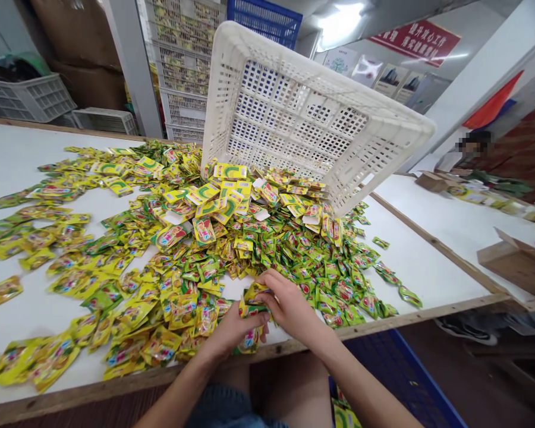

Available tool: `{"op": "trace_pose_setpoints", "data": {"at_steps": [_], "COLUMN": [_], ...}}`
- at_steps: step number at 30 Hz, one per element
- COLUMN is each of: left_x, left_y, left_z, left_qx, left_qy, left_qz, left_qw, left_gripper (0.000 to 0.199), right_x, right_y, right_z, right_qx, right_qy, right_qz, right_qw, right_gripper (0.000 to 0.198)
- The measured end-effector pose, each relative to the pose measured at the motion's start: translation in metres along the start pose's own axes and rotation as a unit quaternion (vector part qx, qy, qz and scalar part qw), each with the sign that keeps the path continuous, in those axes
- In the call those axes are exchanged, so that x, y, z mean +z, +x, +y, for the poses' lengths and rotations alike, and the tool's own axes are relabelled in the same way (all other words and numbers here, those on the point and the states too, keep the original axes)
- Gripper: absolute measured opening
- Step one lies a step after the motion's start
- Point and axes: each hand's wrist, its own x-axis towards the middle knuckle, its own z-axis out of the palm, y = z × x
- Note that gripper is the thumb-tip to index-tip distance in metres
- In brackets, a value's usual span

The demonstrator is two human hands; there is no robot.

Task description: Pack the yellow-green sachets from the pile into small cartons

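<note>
Small shiny yellow and green candy-like packets (178, 309) lie in a wide heap in front of me. My left hand (237, 327) is closed around a small yellow-green printed pack (248, 343) at the table's front edge; whether it is a box or a sachet, I cannot tell. Just above it, my right hand (288, 300) pinches yellow sachets (252, 295) between thumb and fingers, touching the top of what the left hand holds. Flat yellow cartons (229, 172) with white flaps lie on the heap behind my hands.
A white perforated crate (321, 77) leans tipped on its side over the heap. Wooden strips edge the white table (428, 261). Below right sits a blue crate (392, 368). An open cardboard box (517, 261) and another person (472, 145) are at right; stacked crates (182, 59) stand behind.
</note>
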Motion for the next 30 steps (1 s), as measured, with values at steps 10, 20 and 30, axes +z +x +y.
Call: {"op": "trace_pose_setpoints", "data": {"at_steps": [10, 20, 30], "left_x": [0.002, 0.001, 0.0], "left_y": [0.003, 0.004, 0.01], "left_z": [0.003, -0.003, -0.005], "left_qx": [0.053, 0.029, 0.026], "left_qy": [0.043, 0.064, 0.056], "left_qz": [0.028, 0.003, -0.025], "left_qw": [0.997, 0.998, 0.998], "left_gripper": [0.027, 0.031, 0.026], "right_x": [0.005, 0.005, 0.002], "right_y": [-0.002, -0.014, -0.007], "right_z": [0.002, 0.016, 0.007], "right_qx": [0.083, 0.074, 0.001], "right_qy": [0.052, -0.005, -0.082], "right_qz": [0.122, 0.1, 0.016], "right_qw": [0.988, 0.992, 0.996], "right_gripper": [0.002, 0.004, 0.007]}}
